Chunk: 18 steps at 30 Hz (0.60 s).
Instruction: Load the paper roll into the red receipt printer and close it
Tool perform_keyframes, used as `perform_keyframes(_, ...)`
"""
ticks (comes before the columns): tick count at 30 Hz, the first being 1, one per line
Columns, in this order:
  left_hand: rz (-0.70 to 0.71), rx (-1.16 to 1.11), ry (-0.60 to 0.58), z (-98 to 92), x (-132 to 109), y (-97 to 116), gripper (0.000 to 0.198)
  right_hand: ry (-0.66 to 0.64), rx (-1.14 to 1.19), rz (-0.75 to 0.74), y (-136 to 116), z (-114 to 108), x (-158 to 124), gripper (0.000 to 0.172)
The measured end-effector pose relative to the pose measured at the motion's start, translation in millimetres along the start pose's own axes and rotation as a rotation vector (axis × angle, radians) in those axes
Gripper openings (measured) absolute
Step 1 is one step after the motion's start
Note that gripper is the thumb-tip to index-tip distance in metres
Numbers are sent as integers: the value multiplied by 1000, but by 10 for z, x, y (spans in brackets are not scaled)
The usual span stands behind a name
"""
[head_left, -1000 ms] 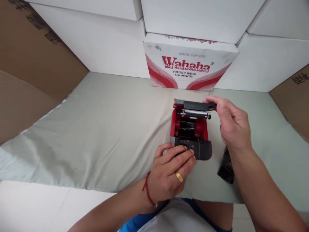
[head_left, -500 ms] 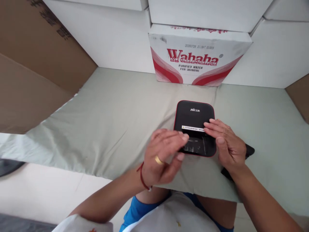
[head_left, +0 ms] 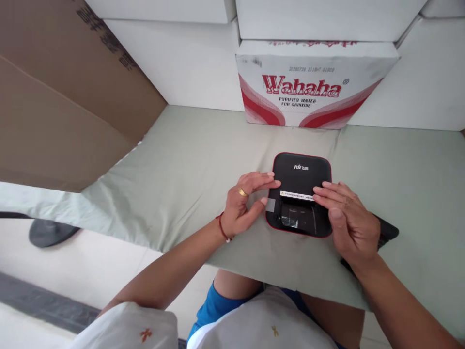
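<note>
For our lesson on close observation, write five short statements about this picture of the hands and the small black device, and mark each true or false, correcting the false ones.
1. The black device has its lid shut. True.
2. The left hand wears a gold ring. True.
3. The right hand is lifted clear of the device. False: its fingers rest on the device's top.
4. The device sits on bare wood. False: it sits on a pale green cloth.
5. A box printed "Wahaha" stands behind the device. True.
</note>
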<state>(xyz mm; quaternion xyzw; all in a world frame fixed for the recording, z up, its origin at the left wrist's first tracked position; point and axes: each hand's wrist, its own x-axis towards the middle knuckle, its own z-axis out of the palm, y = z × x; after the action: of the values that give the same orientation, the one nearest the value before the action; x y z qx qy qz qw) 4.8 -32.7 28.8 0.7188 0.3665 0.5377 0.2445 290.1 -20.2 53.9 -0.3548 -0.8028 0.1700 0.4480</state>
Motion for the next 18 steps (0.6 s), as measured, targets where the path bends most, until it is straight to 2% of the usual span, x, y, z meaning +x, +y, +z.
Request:
perform_keyframes(3, -116, -255, 11, 30, 19, -53, 65, 1, -98, -119, -89, 15, -39, 37)
perform_keyframes(5, -172, -377, 8, 60, 67, -120, 90, 35, -176, -232, -159, 22, -78, 38)
perform_keyframes(7, -249, -491, -52, 90, 141, -182, 109, 64, -218, -298, -212, 21, -112, 39)
perform_keyframes(11, -379, -737, -183, 133, 270, -250, 118, 37, -212, -296, -229, 5, -143, 32)
perform_keyframes(14, -436, -824, -176, 162, 266, -283, 125, 33, -195, -295, -208, 0, -144, 31)
perform_keyframes(18, -497, -823, -149, 189, 193, -299, 127, 26, -188, -291, -205, -4, -143, 31)
